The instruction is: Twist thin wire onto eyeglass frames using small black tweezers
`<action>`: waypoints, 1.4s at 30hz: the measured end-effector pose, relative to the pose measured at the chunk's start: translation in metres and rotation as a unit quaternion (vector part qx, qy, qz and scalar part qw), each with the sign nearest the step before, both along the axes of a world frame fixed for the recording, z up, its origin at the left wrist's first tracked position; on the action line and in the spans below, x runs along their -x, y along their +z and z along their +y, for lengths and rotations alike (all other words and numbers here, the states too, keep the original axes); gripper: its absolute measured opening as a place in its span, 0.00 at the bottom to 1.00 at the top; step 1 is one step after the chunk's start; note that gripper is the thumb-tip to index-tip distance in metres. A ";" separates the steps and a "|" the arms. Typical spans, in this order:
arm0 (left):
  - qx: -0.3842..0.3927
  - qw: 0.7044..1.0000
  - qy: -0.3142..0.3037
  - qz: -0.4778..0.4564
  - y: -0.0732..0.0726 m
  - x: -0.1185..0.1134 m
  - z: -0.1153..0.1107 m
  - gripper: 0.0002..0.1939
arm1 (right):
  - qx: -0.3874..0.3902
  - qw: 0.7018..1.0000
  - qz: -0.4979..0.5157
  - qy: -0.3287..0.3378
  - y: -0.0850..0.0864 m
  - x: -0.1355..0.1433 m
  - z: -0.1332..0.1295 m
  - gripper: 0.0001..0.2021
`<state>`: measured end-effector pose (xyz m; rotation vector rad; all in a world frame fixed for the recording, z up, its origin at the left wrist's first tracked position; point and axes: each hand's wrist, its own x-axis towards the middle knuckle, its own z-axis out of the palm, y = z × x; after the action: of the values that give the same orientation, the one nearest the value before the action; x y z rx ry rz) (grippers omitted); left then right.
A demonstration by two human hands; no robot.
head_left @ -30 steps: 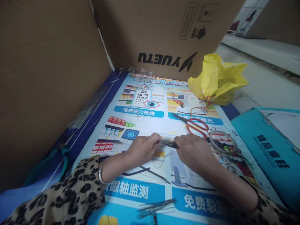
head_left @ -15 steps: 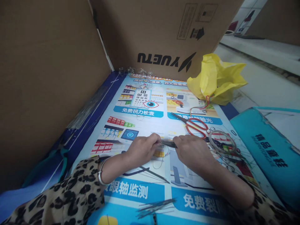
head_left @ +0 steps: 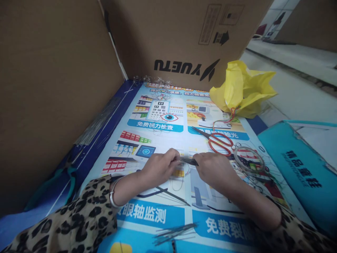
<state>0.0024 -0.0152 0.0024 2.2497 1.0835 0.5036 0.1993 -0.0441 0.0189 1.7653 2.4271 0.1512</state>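
Note:
My right hand (head_left: 214,170) is closed around a pair of dark pliers (head_left: 190,161), whose jaws point left. Opposite it, my left hand (head_left: 162,166) is pinched at the tip of the pliers. A thin wire (head_left: 181,179) loops down below the fingers of that hand; the part inside the pinch is hidden. Just beyond my right hand lie red-handled scissors (head_left: 220,143), resting on the printed poster (head_left: 188,211). To the right of the scissors is a roll of clear tape or wire (head_left: 249,159), with small rings around it.
Cardboard walls (head_left: 184,38) stand behind and to the left. A yellow bag (head_left: 243,89) and a teal box (head_left: 295,161) are on the right. Teal-handled pliers (head_left: 70,175) and thin wires (head_left: 97,123) lie at left. Short dark wires (head_left: 176,232) lie in front.
My right hand and forearm have shifted very slightly to the left. Both hands keep their hold, and the things around them stay in place.

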 end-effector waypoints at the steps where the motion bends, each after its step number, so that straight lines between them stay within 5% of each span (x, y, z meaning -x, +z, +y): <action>1: 0.010 1.000 0.003 -0.005 0.002 0.000 0.000 0.05 | 0.003 1.000 0.006 -0.003 -0.001 0.000 0.001 0.08; 7: 0.021 0.999 0.040 -0.010 0.007 0.008 0.013 0.12 | -0.019 0.999 0.039 -0.018 -0.008 -0.002 0.007 0.10; 14: -0.132 0.981 0.129 -0.061 0.003 0.024 0.037 0.11 | -0.050 0.997 0.066 -0.006 -0.022 -0.004 0.014 0.21; 18: -0.122 0.988 0.090 -0.006 0.004 0.024 0.024 0.12 | -0.051 0.995 0.084 -0.005 -0.026 -0.006 0.017 0.22; 22: -0.108 0.991 0.005 0.080 -0.001 0.020 0.009 0.24 | -0.057 0.994 0.092 -0.004 -0.028 -0.006 0.018 0.20; 25: -0.114 0.990 0.003 0.085 -0.006 0.020 0.008 0.30 | -0.063 0.993 0.097 0.000 -0.029 -0.007 0.018 0.20; 33: -0.124 0.987 0.096 0.018 -0.004 0.026 0.027 0.06 | -0.027 0.991 0.131 -0.017 -0.016 0.002 0.024 0.15; 42: -0.124 0.981 0.130 0.077 -0.014 0.017 0.036 0.05 | 0.037 0.991 0.121 -0.040 -0.010 0.057 0.049 0.10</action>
<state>-0.0149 0.0204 -0.0112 2.4056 1.4774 0.6082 0.1424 0.0051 0.0094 1.9445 2.4762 -0.1687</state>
